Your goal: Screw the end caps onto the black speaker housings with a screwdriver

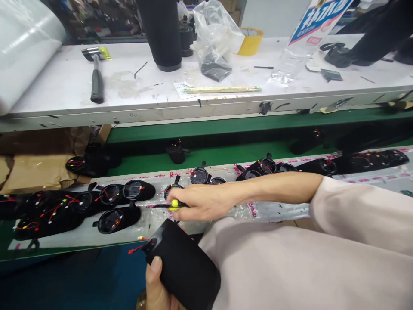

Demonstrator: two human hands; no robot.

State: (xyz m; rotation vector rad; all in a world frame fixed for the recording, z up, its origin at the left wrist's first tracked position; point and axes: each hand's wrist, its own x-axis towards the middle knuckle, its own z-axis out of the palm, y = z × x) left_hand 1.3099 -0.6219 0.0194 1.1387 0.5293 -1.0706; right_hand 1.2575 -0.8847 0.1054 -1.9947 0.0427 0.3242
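Observation:
At the bottom, my left hand (156, 286) is closed around a black fabric-covered cylindrical housing (190, 267), its thumb pressed on the side. Short wires with red and yellow connectors (137, 249) stick out of the housing's upper left end. Above it, my right hand (196, 202) grips a yellow-and-black handled tool (175, 205). The tool's thin dark end points left, apart from the housing; its exact kind is unclear. Behind the right hand's fingers, a round black housing (172, 191) is partly hidden.
Several black housings with wires (111, 193) lie on a plastic-covered strip (151, 215) over a green surface (145, 146). The white shelf (122, 86) beyond carries a hammer (96, 77), an upright black cylinder (163, 38), a plastic bag (214, 38) and yellow tape (251, 41).

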